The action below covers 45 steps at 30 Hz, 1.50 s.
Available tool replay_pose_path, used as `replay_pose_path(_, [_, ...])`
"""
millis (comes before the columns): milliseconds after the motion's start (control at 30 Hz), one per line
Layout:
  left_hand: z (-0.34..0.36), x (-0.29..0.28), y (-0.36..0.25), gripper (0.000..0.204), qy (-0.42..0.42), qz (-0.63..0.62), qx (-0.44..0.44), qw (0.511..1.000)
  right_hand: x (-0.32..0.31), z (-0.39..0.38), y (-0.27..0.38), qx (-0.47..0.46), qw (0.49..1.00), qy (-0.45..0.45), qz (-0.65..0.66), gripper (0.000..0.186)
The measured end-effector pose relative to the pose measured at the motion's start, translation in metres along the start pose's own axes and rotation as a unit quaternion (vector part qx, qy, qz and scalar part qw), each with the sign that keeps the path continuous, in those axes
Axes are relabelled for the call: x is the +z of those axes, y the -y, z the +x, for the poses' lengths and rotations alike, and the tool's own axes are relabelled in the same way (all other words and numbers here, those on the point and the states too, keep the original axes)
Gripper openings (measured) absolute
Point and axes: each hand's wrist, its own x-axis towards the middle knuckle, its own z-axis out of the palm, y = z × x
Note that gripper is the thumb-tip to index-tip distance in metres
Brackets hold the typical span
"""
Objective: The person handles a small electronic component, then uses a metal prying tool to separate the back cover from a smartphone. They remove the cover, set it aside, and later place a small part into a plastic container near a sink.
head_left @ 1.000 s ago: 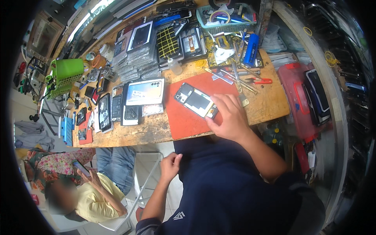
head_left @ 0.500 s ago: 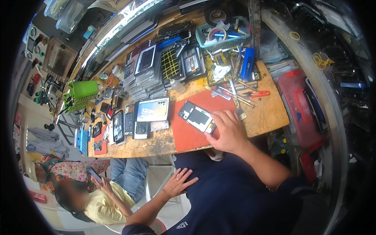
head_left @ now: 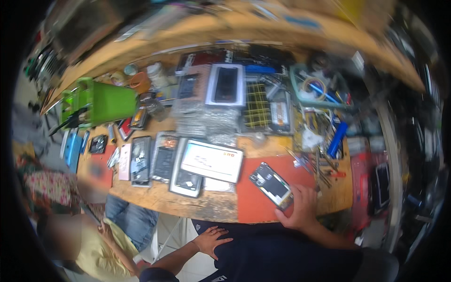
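Note:
An opened phone (head_left: 268, 184) with its inner parts bare lies at a slant on the red mat (head_left: 251, 207). Round its lower right end my right hand (head_left: 303, 207) is closed, thumb at the near edge and fingers at the far side. My left hand (head_left: 211, 241) rests on my dark clothing below the table edge, its fingers spread and nothing in it. Left of the mat, a white boxed device (head_left: 212, 160) lies over a phone in a tray (head_left: 187, 182). Tweezers and slim tools (head_left: 322, 171) lie beyond the right hand.
Stacked phone parts (head_left: 225, 84) fill the table's back. A green basket (head_left: 110, 103) stands at the left; a teal basket (head_left: 317, 94) of tapes and tools is at the back right. A blue tool (head_left: 337, 140) lies near it. Another person (head_left: 101, 235) sits at the lower left.
My view has swung toward the left and up, so the table and phone sit lower and further right in the picture. Both hands keep their places, the right one at the phone.

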Motion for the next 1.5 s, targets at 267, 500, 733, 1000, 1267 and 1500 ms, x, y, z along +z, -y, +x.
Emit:
replay_pose_path(267, [-0.108, -0.035, -0.121, 0.127, -0.099, -0.123, -0.029, 0.987, -0.022, 0.016, 0.017, 0.013, 0.988, 0.136, -0.072, 0.098])
replay_pose_path(500, [-0.2, 0.003, -0.268, 0.031, -0.464, -0.397, -0.438, 0.661, -0.052, 0.071, 0.068, -0.155, 0.959, 0.223, 0.08, 0.065])
replay_pose_path(733, [-0.159, 0.1, -0.348, 0.044, -0.656, -0.533, -0.533, 0.049, 0.04, 0.047, 0.305, -0.381, 0.701, 0.596, 0.087, 0.028])
replay_pose_path(1000, [-0.144, 0.116, -0.465, 0.039, -0.682, -0.435, -0.587, 0.029, 0.076, -0.084, 0.529, -0.579, 0.493, 0.649, -0.012, 0.034])
replay_pose_path(1267, [-0.228, 0.147, -0.528, 0.03, -0.673, -0.287, -0.615, -0.294, 0.125, -0.208, 0.695, -0.636, 0.355, 0.683, 0.058, 0.032])
replay_pose_path(1500, [-0.217, 0.207, -0.515, 0.038, -0.604, -0.474, -0.572, -0.288, 0.184, -0.419, 0.885, -0.537, 0.383, 0.73, 0.179, 0.064])
